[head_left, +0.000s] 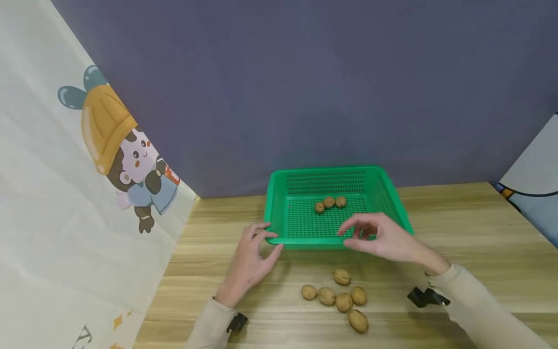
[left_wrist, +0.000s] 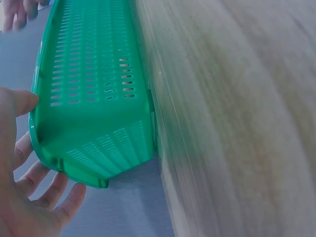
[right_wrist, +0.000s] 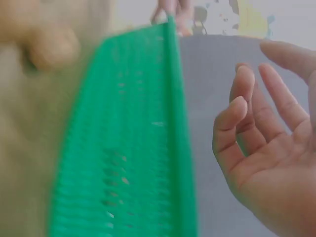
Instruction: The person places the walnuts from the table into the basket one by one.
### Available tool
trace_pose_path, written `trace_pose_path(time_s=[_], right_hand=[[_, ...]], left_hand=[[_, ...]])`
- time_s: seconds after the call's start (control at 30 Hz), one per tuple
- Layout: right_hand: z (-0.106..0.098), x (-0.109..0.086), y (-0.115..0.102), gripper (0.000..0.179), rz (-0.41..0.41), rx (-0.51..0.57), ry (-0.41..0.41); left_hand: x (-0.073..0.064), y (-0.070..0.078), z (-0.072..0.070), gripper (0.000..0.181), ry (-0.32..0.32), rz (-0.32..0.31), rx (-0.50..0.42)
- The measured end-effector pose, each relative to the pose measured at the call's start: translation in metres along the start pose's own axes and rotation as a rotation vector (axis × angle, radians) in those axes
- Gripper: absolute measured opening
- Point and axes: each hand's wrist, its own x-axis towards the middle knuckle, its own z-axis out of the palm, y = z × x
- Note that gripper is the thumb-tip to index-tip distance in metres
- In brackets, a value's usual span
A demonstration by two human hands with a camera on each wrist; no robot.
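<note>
A green perforated plastic basket (head_left: 314,241) stands on the table with three walnuts (head_left: 329,202) on its floor. My left hand (head_left: 252,261) holds the basket's near left corner, its thumb at the front rim and its fingers around the side. In the left wrist view that thumb (left_wrist: 25,102) lies against the rim. My right hand (head_left: 383,237) hovers over the near right part of the basket, fingers loosely bent. Nothing shows between its fingers in the right wrist view, where the palm (right_wrist: 276,177) is beside the rim. Several walnuts (head_left: 343,302) lie on the table before the basket.
The wood-grain table (head_left: 457,232) meets a dark blue-grey backdrop (head_left: 305,87) right behind the basket. A white sheet with a cartoon figure (head_left: 139,155) hangs along the left edge. Another printed sheet (head_left: 534,194) is at the far right.
</note>
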Motion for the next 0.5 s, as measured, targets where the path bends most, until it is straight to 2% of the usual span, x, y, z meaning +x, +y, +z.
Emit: trace_pose_path(time_s=[0.13,0.23,0.5], right_hand=[[0.021,-0.024,0.002,0.024,-0.086,0.033,-0.064],[0.032,-0.041,0.008,0.026,-0.111,0.052,-0.079],[0.057,-0.084,0.028,0.024,-0.022,0.135,-0.072]], left_hand=[[0.000,-0.002,0.000,0.025,0.013,0.000,-0.007],[0.000,-0.004,0.001,0.026,0.009,-0.005,-0.013],[-0.002,-0.001,0.000,0.025,-0.009,-0.016,-0.002]])
